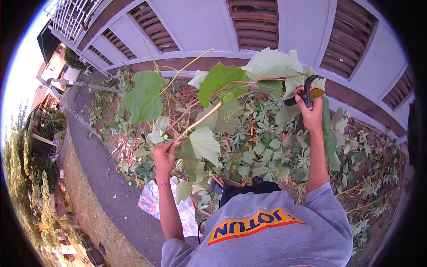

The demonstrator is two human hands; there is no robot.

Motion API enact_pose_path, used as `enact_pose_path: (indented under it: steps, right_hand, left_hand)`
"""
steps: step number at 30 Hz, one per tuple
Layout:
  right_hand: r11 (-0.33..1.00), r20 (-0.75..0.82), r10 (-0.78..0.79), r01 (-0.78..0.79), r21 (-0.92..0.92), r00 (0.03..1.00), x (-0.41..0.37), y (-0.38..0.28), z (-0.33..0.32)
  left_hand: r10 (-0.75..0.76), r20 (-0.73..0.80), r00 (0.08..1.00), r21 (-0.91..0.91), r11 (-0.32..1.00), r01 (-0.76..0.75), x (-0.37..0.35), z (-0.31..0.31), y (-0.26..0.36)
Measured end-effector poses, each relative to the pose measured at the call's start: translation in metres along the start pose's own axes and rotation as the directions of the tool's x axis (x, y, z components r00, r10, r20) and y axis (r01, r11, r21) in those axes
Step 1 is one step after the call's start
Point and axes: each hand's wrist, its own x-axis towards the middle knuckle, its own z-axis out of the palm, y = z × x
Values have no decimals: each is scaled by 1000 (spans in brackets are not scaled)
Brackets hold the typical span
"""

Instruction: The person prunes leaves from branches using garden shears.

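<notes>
The vine (204, 119) runs in mid-air between the two hands, above the leafy ground (262, 151), its broad leaves (142, 95) spreading to either side of the stem. The left hand (165, 155) pinches the stem near its lower end between thumb and fingertips. The right hand (313, 115) is wrapped round the pruners (307, 90), up among pale leaves (272, 64); whether the blades stand apart cannot be told. Those leaves partly cover the tool, so a cut there could miss the stem or nick a finger, since the edge is hard to see. The left hand's light pinch could let the vine twist or slip if the far end were tugged. Loose foliage underfoot could catch a shoe. A bag (175, 204) lies beside the left forearm; the wall (200, 22) stands beyond.
</notes>
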Motion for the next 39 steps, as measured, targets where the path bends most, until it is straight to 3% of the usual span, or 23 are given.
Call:
enact_pose_path:
  steps: [2,4,6,8,10,12,14,16,18,20,21,22,23,24,25,26,27,29,32,34,36,37,39]
  right_hand:
    - [998,24,-61,60,27,998,2,5,-10]
    - [997,65,20,-25,79,998,1,-3,-17]
    - [991,96,-13,0,131,995,2,-9,-18]
    - [987,88,-35,20,158,996,0,-25,-13]
    - [992,126,-107,96,85,986,0,-32,-7]
    - [954,150,-253,272,-125,956,-3,-48,2]
    - [932,180,-280,312,-186,943,-11,-58,16]
    - [890,169,-359,392,-233,918,-20,-60,32]
    - [878,243,-334,394,-272,911,-28,-60,43]
    - [864,238,-366,423,-271,900,-34,-50,55]
    - [852,279,-389,458,-252,878,-38,-47,62]
    - [839,328,-411,493,-228,851,-41,-46,67]
    - [841,366,-407,500,-208,837,-43,-48,71]
    - [845,377,-402,497,-200,835,-45,-49,75]
    - [845,449,-413,517,-135,792,-49,-51,81]
    - [843,503,-425,531,-81,752,-51,-53,84]
    - [856,518,-424,515,-40,743,-54,-55,84]
    - [866,521,-427,500,1,739,-56,-49,87]
    - [891,505,-428,444,96,750,-60,-39,89]
    - [903,496,-421,403,149,760,-60,-39,85]
    - [929,436,-365,292,227,823,-66,-45,78]
    - [927,433,-370,298,227,822,-66,-56,65]
    - [905,511,-36,-189,382,859,-73,-77,31]
  left_hand:
    - [4,-13,1000,16,1000,-4,7,2,-1]
    - [38,12,999,5,999,-38,8,13,-2]
    - [-43,-43,998,-78,996,40,17,30,-3]
    - [12,21,1000,-57,998,-11,21,46,8]
    - [-113,168,979,-8,993,116,20,68,8]
    - [-112,287,951,-134,979,155,12,90,6]
    - [-248,389,887,-211,913,348,-2,97,6]
    - [-189,517,835,41,980,196,-14,87,-7]
    - [-342,657,672,-65,862,502,-14,43,68]
    - [-258,544,798,-294,832,470,-17,14,79]
    - [-258,548,796,-288,835,469,-11,4,93]
    - [-171,221,960,-391,887,248,-5,-2,109]
    - [-65,-137,988,-405,914,4,-1,-1,120]
    - [-80,-135,988,-402,916,19,9,9,128]
    - [236,-129,963,-92,964,-249,20,21,134]
    - [385,-71,920,64,922,-381,21,25,129]
    - [523,-10,852,203,836,-511,23,29,125]
    - [246,320,915,-178,964,-197,11,46,91]
    - [123,284,951,-131,987,-89,-3,53,73]
    - [140,232,963,-162,981,-104,0,54,78]
    - [58,160,985,-159,987,-33,6,43,77]
    - [32,188,982,17,999,-36,10,31,68]
    - [23,141,990,-32,999,-19,10,16,48]
